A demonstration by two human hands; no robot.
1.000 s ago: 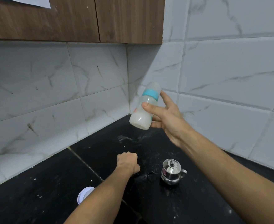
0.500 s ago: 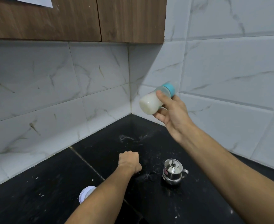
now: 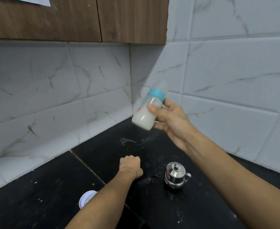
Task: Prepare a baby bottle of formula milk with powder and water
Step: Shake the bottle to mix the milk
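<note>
2 hands show: right hand (image 3: 170, 119) grips the tilted, capped bottle (image 3: 148, 109) of milk aloft; left hand (image 3: 131, 166), fisted and empty, rests on the counter (image 3: 53, 187) near a steel pot (image 3: 175, 175).

Translucent plastic baby bottle (image 3: 146, 109) above a glossy black stone countertop (image 3: 152, 204); polished steel lidded pot (image 3: 175, 175) on it; marbled ceramic wall tiles (image 3: 231, 70) and wood-grain cabinets (image 3: 76, 19) behind

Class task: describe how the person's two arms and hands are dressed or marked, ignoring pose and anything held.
Both forearms are bare, with no sleeves in view. The left hand and right hand show no gloves, rings, watch or bracelet. No markings are visible on either.
</note>
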